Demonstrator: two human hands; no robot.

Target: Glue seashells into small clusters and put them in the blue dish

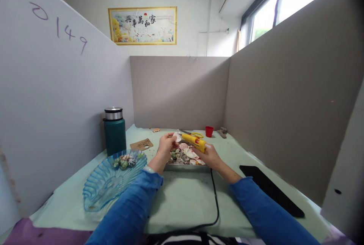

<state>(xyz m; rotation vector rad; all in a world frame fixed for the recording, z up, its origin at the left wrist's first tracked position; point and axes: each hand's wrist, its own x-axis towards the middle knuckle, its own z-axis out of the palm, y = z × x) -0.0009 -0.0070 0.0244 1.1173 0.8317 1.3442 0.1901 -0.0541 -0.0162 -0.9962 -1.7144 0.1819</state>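
Observation:
My left hand [166, 145] pinches a pale seashell [178, 136] above the far side of a metal tray [186, 168]. Wrapped round the handle of a yellow hot glue gun [195, 141] is my right hand [210, 157]. The gun's nozzle points left, close to the shell; whether the two touch I cannot tell. Beneath both hands the tray holds many shells [191, 154], some white and pink, others small and greenish. A black cord [215, 195] runs from below my right hand to the table's front edge.
To the left are a blue shell-shaped dish [104, 186] with small shells, a teal bottle [115, 135] and a brown card [142, 144]. Behind the tray lie yellow-handled scissors [197, 135], with a red cup [209, 131] beside them. A black mat [271, 190] lies right. Partitions enclose three sides.

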